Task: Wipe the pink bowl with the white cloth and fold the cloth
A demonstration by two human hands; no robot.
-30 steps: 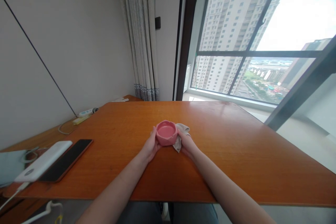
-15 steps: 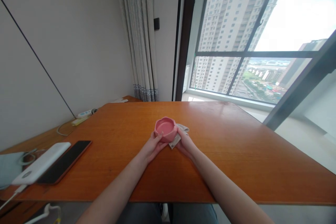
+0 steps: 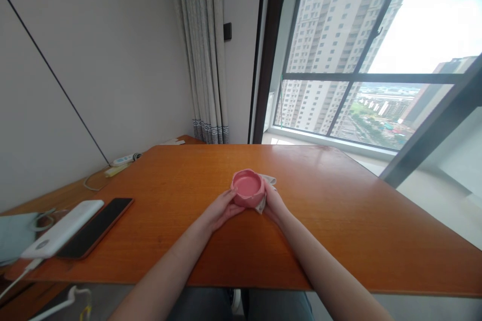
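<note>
A pink bowl (image 3: 248,186) with a scalloped rim is held above the wooden table near the middle of the head view, its inside facing up toward me. My left hand (image 3: 224,209) grips its left side, thumb at the rim and fingers underneath. At the bowl's right side, my right hand (image 3: 274,203) is closed around a light grey cloth (image 3: 269,179) pressed to the outer wall. Part of the cloth hangs below the bowl; the rest is hidden by the bowl and my fingers.
On the left of the table (image 3: 324,230) lie a black phone (image 3: 96,228) and a white power bank (image 3: 64,228) with a cable. A power strip (image 3: 126,159) rests by the wall. A curtain (image 3: 205,60) and a large window stand beyond the table.
Both hands have shifted slightly to the right together with the bowl. Less of the cloth shows beside and below the bowl now. The view has moved a little too.
</note>
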